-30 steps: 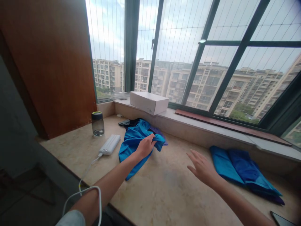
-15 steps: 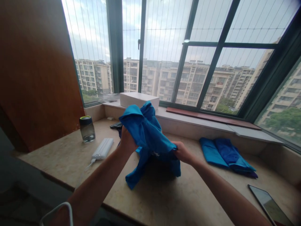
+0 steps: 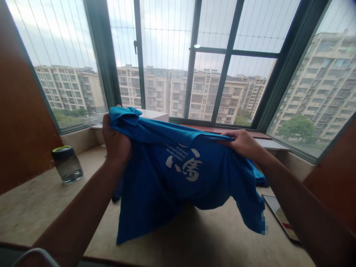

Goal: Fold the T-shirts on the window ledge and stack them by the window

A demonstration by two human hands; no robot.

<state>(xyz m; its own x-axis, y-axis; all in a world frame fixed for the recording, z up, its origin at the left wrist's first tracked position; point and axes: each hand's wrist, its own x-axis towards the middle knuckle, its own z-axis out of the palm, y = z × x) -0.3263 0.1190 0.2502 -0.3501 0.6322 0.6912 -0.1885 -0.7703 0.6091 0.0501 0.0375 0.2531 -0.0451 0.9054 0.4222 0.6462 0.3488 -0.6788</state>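
Observation:
A blue T-shirt (image 3: 155, 174) with white printed lettering hangs stretched between my two hands, above the stone-topped ledge. My left hand (image 3: 115, 139) is closed on a bunched part of it at the upper left. At the upper right, my right hand (image 3: 244, 144) pinches the shirt's top edge. One sleeve droops below my right hand, and the lower hem falls close over the ledge. Behind the shirt, only a corner of the folded blue clothes (image 3: 260, 176) shows.
A dark-lidded clear bottle (image 3: 67, 165) stands on the ledge (image 3: 25, 207) at left. A tablet-like device (image 3: 280, 218) lies at right, partly behind my right forearm. A white box (image 3: 155, 115) sits by the window, partly covered by the shirt. A white cable (image 3: 36, 252) loops at lower left.
The shirt has gone from a crumpled bunch to spread open, with its print facing me. My hands have moved higher and farther apart. The view has turned right.

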